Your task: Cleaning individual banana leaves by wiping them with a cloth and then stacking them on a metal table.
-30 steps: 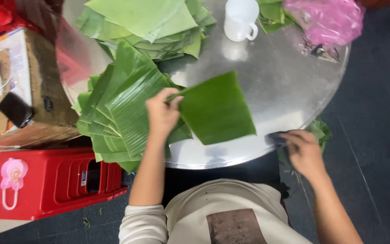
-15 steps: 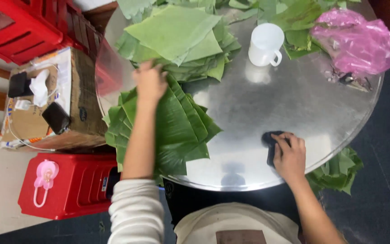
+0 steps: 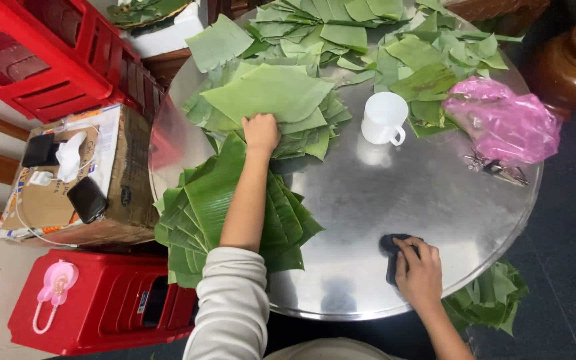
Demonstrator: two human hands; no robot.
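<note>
My left hand (image 3: 261, 132) reaches across a stack of dark green banana leaf pieces (image 3: 203, 207) and rests its fingers on the near edge of a lighter green leaf pile (image 3: 275, 93). Whether it pinches a leaf there is unclear. My right hand (image 3: 418, 270) presses on a small dark cloth (image 3: 389, 245) near the front edge of the round metal table (image 3: 361, 200). A white mug (image 3: 383, 119) stands beyond the middle of the table.
More leaf pieces (image 3: 428, 60) cover the far side. A pink plastic bag (image 3: 505, 127) and metal scissors (image 3: 498, 169) lie at right. Leaves (image 3: 495, 297) lie below the table at right. A cardboard box (image 3: 88, 180) and red crates (image 3: 95, 307) stand at left.
My left hand laid the dark leaf on the near stack, then reached further out to the lighter pile. My right hand moved onto the table and stays on the dark cloth.
</note>
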